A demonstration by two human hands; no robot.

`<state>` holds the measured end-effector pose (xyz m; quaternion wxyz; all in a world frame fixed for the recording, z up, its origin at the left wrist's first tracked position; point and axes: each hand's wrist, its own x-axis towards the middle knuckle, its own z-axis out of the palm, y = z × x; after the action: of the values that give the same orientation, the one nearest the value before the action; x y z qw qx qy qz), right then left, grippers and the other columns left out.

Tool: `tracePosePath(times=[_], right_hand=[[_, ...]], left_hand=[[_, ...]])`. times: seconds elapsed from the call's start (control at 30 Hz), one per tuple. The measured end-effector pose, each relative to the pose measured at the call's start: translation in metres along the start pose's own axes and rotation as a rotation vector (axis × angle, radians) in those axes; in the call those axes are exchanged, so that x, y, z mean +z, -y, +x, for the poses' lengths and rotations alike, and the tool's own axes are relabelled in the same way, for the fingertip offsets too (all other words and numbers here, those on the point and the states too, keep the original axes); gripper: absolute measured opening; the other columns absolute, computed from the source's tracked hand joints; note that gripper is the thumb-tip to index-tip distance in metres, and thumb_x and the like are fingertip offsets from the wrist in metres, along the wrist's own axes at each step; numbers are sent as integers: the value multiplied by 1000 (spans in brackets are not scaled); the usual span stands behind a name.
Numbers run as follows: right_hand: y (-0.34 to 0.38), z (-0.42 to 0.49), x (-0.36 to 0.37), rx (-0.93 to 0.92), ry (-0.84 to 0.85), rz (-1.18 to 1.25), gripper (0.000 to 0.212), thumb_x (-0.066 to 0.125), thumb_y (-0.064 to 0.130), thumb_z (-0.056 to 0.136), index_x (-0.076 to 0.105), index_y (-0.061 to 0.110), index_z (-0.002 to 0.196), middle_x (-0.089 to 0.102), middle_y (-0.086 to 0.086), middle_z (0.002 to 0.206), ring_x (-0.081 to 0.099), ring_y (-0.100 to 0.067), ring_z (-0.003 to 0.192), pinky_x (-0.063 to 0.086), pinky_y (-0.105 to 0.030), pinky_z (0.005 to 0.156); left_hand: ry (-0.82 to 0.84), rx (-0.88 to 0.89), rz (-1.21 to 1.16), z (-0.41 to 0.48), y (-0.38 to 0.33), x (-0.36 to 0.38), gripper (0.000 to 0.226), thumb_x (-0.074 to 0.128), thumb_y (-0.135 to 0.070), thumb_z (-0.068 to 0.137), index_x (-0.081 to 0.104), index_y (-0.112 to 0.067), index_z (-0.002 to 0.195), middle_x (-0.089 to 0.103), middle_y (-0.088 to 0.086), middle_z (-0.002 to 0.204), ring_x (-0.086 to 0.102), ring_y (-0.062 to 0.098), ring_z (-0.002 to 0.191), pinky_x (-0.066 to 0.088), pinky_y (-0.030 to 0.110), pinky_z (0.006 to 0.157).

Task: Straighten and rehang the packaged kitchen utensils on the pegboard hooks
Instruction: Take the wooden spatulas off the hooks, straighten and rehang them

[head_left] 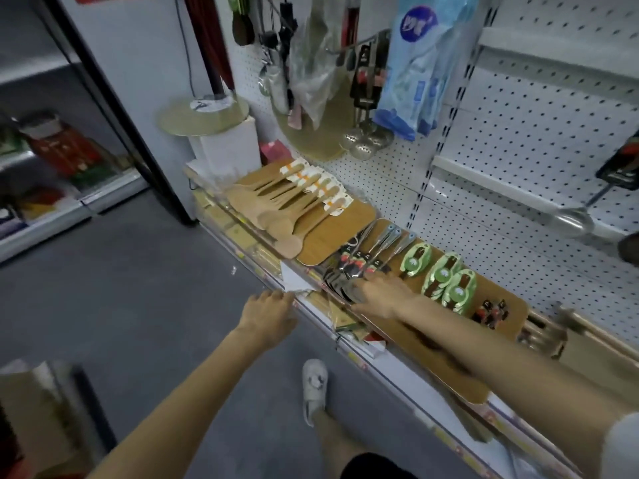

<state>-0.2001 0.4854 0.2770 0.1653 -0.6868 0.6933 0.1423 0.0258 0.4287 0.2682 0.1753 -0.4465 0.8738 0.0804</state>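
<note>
A bundle of packaged steel utensils (371, 250) with black-and-red cards lies on wooden boards on the shelf, handles pointing up toward the white pegboard (539, 140). My right hand (378, 293) lies over their lower ends, fingers reaching onto the metal heads; whether it grips them is unclear. My left hand (268, 318) rests on the shelf's front edge near a white label, fingers bent over the rim. More carded ladles (366, 84) hang from a pegboard hook above.
Wooden spatulas (294, 205) lie fanned on a board to the left. Green-carded utensils (446, 281) lie right of my hand. A blue packet (418, 63), plastic bags and a hanging ladle (570, 219) crowd the pegboard. My shoe (314, 385) stands on the grey floor.
</note>
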Motion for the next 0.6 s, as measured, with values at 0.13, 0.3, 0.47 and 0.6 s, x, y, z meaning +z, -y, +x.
tracePosePath(times=[0.13, 0.3, 0.47, 0.6], right_hand=[[2, 97, -20, -17, -19, 76, 62, 49, 53, 92, 41, 14, 139, 43, -15, 142, 44, -33, 128, 38, -43, 103], [4, 208, -38, 2, 54, 220, 63, 50, 53, 92, 42, 13, 139, 43, -12, 144, 41, -30, 130, 40, -42, 101], [14, 273, -27, 51, 114, 335, 63, 51, 52, 92, 40, 12, 139, 42, -14, 143, 41, -31, 129, 37, -39, 98], [15, 313, 4, 130, 178, 341, 61, 47, 53, 92, 38, 16, 140, 42, -13, 141, 41, -32, 129, 39, -39, 102]], left_hand=[[4, -41, 20, 67, 63, -21, 56, 46, -47, 92, 35, -18, 138, 45, 6, 140, 43, 28, 128, 36, 41, 101], [38, -76, 75, 149, 137, -52, 58, 44, -49, 94, 31, -20, 143, 44, 4, 142, 43, 28, 129, 36, 41, 103], [88, -76, -22, 209, 178, -44, 55, 43, -47, 95, 33, -20, 142, 45, 4, 140, 43, 27, 128, 37, 41, 102], [185, 18, 11, 266, 190, -14, 55, 39, -46, 96, 31, -18, 143, 45, 5, 139, 42, 27, 128, 37, 38, 101]])
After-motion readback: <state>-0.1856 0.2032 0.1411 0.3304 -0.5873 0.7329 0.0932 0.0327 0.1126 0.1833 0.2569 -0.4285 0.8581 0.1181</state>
